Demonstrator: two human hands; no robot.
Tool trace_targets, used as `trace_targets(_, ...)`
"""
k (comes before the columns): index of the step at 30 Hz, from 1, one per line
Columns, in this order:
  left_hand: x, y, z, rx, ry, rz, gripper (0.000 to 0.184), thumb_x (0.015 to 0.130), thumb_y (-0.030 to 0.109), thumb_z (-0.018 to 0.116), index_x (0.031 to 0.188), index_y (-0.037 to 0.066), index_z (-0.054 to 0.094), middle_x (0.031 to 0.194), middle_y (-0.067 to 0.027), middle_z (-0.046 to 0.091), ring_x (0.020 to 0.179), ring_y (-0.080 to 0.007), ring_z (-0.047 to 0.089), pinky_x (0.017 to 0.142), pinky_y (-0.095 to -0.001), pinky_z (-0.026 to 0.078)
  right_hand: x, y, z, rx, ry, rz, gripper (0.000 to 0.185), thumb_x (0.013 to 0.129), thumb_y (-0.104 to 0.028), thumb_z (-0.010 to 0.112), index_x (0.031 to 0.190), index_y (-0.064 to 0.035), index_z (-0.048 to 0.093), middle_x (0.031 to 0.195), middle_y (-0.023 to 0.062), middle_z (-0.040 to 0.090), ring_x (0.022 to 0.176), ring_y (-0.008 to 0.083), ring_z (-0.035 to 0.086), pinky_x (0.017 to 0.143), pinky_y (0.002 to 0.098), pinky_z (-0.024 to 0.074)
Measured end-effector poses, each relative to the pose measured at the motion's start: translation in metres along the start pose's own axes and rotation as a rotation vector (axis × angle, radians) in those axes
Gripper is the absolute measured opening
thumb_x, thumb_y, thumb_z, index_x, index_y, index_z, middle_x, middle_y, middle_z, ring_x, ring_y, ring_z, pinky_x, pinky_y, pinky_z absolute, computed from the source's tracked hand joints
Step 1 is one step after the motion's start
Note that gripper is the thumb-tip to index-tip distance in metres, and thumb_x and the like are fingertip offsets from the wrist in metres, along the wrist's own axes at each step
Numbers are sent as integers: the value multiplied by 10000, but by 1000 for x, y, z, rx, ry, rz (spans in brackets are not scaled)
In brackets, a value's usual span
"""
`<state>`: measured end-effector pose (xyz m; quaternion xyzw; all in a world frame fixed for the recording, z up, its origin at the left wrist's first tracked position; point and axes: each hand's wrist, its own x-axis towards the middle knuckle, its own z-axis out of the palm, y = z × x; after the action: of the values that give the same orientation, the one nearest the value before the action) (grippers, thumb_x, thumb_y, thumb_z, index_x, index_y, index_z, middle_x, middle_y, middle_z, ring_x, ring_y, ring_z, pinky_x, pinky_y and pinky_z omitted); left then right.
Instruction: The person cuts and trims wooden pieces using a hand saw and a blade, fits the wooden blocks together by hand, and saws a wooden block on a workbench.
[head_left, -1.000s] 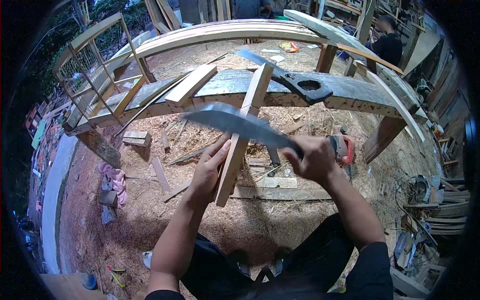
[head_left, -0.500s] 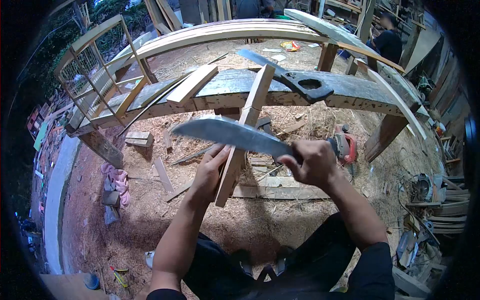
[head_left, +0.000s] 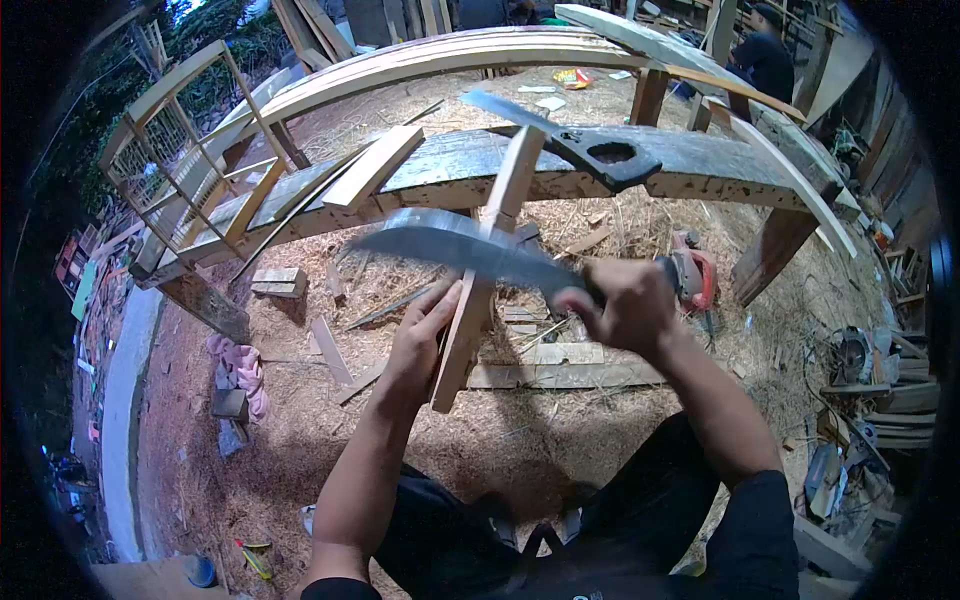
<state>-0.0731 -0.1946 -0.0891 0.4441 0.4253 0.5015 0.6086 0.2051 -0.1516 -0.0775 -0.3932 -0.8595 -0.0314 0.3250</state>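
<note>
pale wood shavings [head_left: 300, 440] cover the ground [head_left: 172, 430] under the left hand [head_left: 420, 328], which grasps a squared tan wooden bar [head_left: 461, 352]; the right hand [head_left: 632, 308] is clenched on one end of a broad, curved grey metal blade [head_left: 425, 244] crossing the bar. beyond, the bar's far end rests on a worn dark wooden bench [head_left: 710, 158], beside a black-handled handsaw [head_left: 574, 150].

The knife blade [head_left: 415, 243] is silvery grey, the wooden bar [head_left: 458, 355] pale tan. The handsaw [head_left: 572, 150] pairs black handle with bluish blade. The table [head_left: 710, 153] has a greyish top and dark-blotched edge. The crumpled cloth [head_left: 245, 375] looks pink, though dimly lit.
</note>
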Motion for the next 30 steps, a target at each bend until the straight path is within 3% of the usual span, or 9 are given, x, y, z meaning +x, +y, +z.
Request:
trace_targets(2,1,7,9,-44,-46,58,543,1069,259,515,1564,59,410,1062,-59,668,802,-129,642,686,-286,529,5,9,5,-38,135,22,702,994,-668,500,611,-85,569,489,84,543,414,233,599,418,394,499)
trace_targets(10,7,-1,5,-98,-90,37,544,1082,227,468,1597,87,362,882,-63,658,640,-126,605,562,-297,516,1,6,7,-62,45,23,666,988,-644,531,643,-78,589,567,113,599,483,266,656,460,408,534)
trace_targets(13,3,-2,2,-13,64,-124,571,1082,221,460,1622,109,308,848,-57,635,636,-109,595,530,-277,497,0,-1,0,-104,-1,-57,653,990,-632,534,683,-65,636,611,140,637,541,296,688,501,422,551)
trace_targets(15,-1,5,2,-112,-106,0,502,1075,253,476,1545,83,424,798,-64,609,598,-120,585,502,-279,486,6,12,6,-77,191,183,670,981,-650,535,679,-60,635,619,138,640,550,291,690,506,415,555)
trace_targets(19,2,1,-1,-139,9,-85,524,1077,276,465,1560,89,382,713,-63,554,479,-140,518,375,-292,418,-1,-5,-5,-114,37,-100,681,1006,-651,490,680,-71,636,558,131,595,469,260,650,453,411,522)
trace_targets(23,-7,11,4,-113,-59,-37,480,1082,283,450,1513,73,418,674,-66,527,438,-142,485,339,-294,391,5,14,11,-73,235,151,662,990,-654,516,653,-89,588,551,115,572,485,272,657,470,410,529)
trace_targets(26,-2,2,-2,-130,2,-83,511,1081,283,450,1543,75,385,649,-61,516,425,-138,476,336,-292,390,2,-6,-5,-101,73,-46,649,1013,-620,503,708,-66,649,574,141,597,533,325,673,509,448,537)
trace_targets(29,-8,11,0,-149,-101,-34,536,1076,271,457,1557,54,363,605,-46,499,411,-131,466,333,-287,393,11,9,-3,54,117,327,656,1035,-591,482,709,-42,631,550,144,584,556,353,680,516,465,525)
trace_targets(30,-6,11,-5,-184,-174,-11,552,1073,262,478,1585,98,356,803,-39,584,543,-91,518,455,-254,444,11,15,-1,155,196,394,690,1044,-595,469,691,-18,601,497,111,513,498,298,631,498,439,468)
